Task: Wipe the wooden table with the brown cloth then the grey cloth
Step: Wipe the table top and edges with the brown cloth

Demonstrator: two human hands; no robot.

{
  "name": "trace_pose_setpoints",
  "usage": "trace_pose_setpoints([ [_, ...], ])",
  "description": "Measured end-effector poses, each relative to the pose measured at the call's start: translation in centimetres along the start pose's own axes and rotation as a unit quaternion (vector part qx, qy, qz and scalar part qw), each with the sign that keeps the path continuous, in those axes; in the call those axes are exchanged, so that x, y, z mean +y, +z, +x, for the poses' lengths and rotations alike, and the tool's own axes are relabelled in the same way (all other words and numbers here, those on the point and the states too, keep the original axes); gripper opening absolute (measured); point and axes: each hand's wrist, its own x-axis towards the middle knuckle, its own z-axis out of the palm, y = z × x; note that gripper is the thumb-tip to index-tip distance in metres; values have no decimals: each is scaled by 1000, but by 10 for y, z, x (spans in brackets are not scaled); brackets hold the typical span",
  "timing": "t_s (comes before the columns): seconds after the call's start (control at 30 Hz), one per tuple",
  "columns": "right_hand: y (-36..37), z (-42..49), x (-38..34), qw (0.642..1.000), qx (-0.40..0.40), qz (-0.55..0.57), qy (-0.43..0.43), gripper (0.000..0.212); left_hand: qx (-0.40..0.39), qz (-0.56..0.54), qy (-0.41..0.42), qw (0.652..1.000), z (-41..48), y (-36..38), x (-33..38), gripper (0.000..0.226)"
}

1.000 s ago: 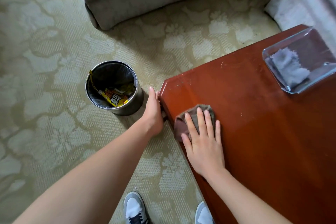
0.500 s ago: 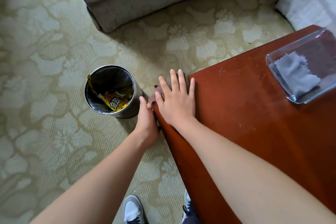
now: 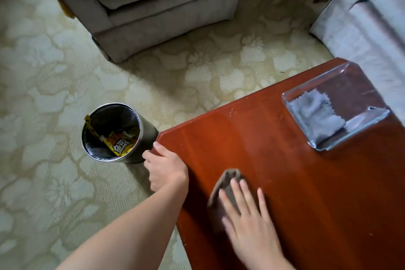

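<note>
The polished reddish wooden table (image 3: 285,182) fills the lower right. My right hand (image 3: 247,219) lies flat, fingers spread, pressing the brown cloth (image 3: 225,184) onto the tabletop near its left edge. The cloth sticks out ahead of my fingertips. My left hand (image 3: 166,166) is cupped against the table's left corner edge, holding nothing I can see. The grey cloth (image 3: 315,114) lies crumpled in a clear glass tray (image 3: 372,120) at the table's far right.
A small metal bin (image 3: 111,131) with a black liner and yellow wrappers stands on the patterned carpet just left of the table corner. A grey armchair (image 3: 153,6) sits behind it. A pale sofa (image 3: 361,28) runs along the right.
My right hand slid the brown cloth out to the table's left corner, then drew it back toward me onto the tabletop. My left hand stays at the corner edge.
</note>
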Motion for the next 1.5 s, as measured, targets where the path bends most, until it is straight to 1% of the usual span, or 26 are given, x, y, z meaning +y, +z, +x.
trace_pose_setpoints([
  [0.07, 8, -15, -7, 1000, -2, -7, -16, 66, 19, 23, 9, 1000, 1, 5, 1, 63],
  [0.13, 4, 1, -14, 1000, -7, 7, -25, 67, 26, 34, 19, 999, 3, 7, -2, 63],
  [0.2, -7, 42, -21, 999, 0, 28, -44, 64, 33, 39, 25, 998, 6, 10, -4, 61],
  [0.3, -25, 127, -29, 997, 17, 39, -63, 60, 35, 36, 23, 998, 8, 9, -5, 56],
  [0.4, -40, 201, -27, 998, 19, 34, -48, 60, 27, 29, 21, 999, 9, 8, -7, 54],
  [0.47, -45, 223, -23, 999, 14, 29, -34, 59, 20, 29, 20, 999, 9, 7, -7, 54],
  [0.6, -43, 208, -6, 999, 24, 37, 1, 59, 8, 32, 14, 999, 7, 6, -5, 53],
  [0.67, -39, 179, 7, 999, 21, 34, 34, 62, 2, 30, 11, 999, 8, 6, -5, 53],
  [0.8, -29, 92, 34, 996, 7, 1, 86, 64, -5, 37, 5, 999, 8, 8, -5, 54],
  [0.9, -22, 59, 31, 996, 4, -9, 93, 65, -1, 35, 2, 999, 9, 9, -5, 53],
  [0.97, -23, 77, 16, 998, 11, 1, 54, 65, -4, 35, -2, 999, 8, 9, -4, 53],
  [1.1, -34, 166, -30, 995, 50, 22, -87, 57, 6, 26, -2, 1000, 8, 9, -3, 49],
  [1.2, -40, 224, -51, 988, 58, 39, -140, 51, 5, 29, -4, 1000, 10, 9, -4, 47],
  [1.3, -38, 240, -44, 981, 57, 33, -183, 46, 5, 29, -1, 1000, 9, 8, -3, 46],
  [1.37, -39, 234, -21, 982, 70, 10, -176, 44, 2, 29, 2, 1000, 8, 7, -3, 47],
  [1.43, -41, 227, 12, 989, 82, 3, -124, 44, 0, 33, 8, 999, 8, 6, -3, 49],
  [1.5, -46, 223, 47, 996, 61, 4, -66, 47, -7, 39, 9, 999, 8, 5, -4, 51],
])
